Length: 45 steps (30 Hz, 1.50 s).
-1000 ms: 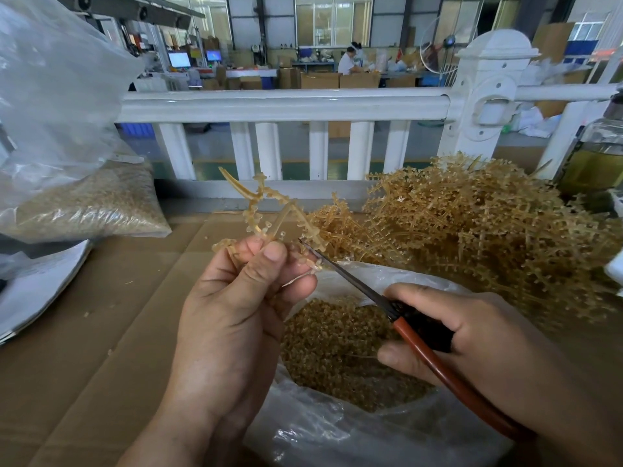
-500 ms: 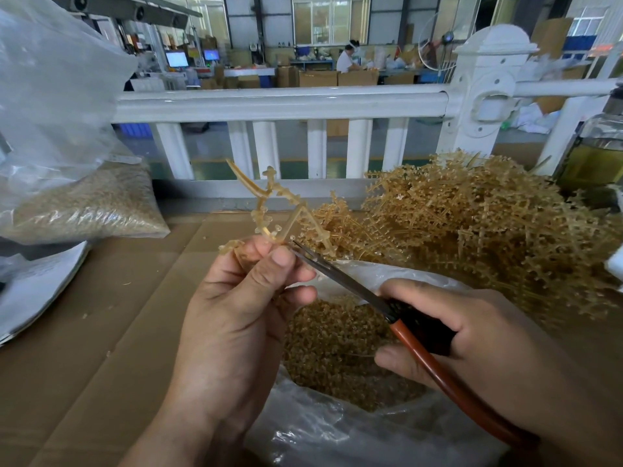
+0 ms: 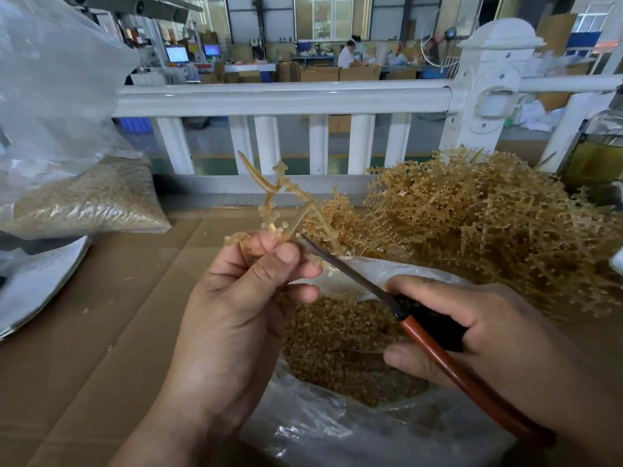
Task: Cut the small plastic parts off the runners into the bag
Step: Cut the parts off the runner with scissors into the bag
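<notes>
Your left hand [image 3: 236, 318] pinches an amber runner [image 3: 279, 200] between thumb and fingertips, holding it just above the open mouth of the clear bag [image 3: 337, 433], which is heaped inside with cut small parts [image 3: 337, 345]. Your right hand [image 3: 488, 338] is curled round the red-and-black handles of the cutters [image 3: 354, 274], and their narrow blades reach up to the runner right beside your left thumb; I cannot tell whether they are biting a branch. The pile of uncut runners [image 3: 488, 224] lies behind the bag on the cardboard [image 3: 101, 332], below the white railing [image 3: 286, 96], and a second filled bag [image 3: 94, 200] sits at far left.
</notes>
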Motion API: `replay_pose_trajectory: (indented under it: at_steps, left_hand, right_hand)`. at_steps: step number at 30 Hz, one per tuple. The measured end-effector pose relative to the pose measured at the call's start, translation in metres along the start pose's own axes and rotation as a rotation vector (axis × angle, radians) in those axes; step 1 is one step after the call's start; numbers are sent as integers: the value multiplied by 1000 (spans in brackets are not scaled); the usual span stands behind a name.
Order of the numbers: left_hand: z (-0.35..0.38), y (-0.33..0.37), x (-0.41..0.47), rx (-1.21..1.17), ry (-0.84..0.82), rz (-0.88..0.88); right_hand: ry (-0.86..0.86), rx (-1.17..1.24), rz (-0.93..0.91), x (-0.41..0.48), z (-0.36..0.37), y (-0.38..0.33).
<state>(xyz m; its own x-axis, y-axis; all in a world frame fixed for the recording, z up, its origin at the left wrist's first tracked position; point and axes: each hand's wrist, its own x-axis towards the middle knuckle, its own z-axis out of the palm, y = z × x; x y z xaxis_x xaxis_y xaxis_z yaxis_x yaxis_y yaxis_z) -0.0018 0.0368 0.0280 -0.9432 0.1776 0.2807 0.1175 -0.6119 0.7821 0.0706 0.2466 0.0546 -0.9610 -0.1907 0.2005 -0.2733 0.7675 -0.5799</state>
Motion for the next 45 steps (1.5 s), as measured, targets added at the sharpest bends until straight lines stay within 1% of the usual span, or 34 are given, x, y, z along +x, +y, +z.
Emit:
replay_pose_trajectory:
  at_steps: [6, 9, 11, 17, 26, 45]
  left_hand:
    - [-6, 2, 1, 31, -102, -13]
    - [-6, 0, -1, 90, -124, 15]
    - [-5, -1, -2, 91, -127, 18]
    - [-2, -3, -2, 39, -83, 19]
    - [3, -3, -4, -9, -22, 45]
    - [6, -5, -3, 29, -14, 51]
  right_hand:
    - [-46, 12, -32, 0, -4, -1]
    - [-66, 2, -33, 0, -5, -2]
    - [-42, -12, -42, -1, -5, -3]
    - [14, -30, -29, -1, -1, -7]
    - [42, -83, 14, -1, 4, -6]
    - [41, -94, 1, -3, -1, -3]
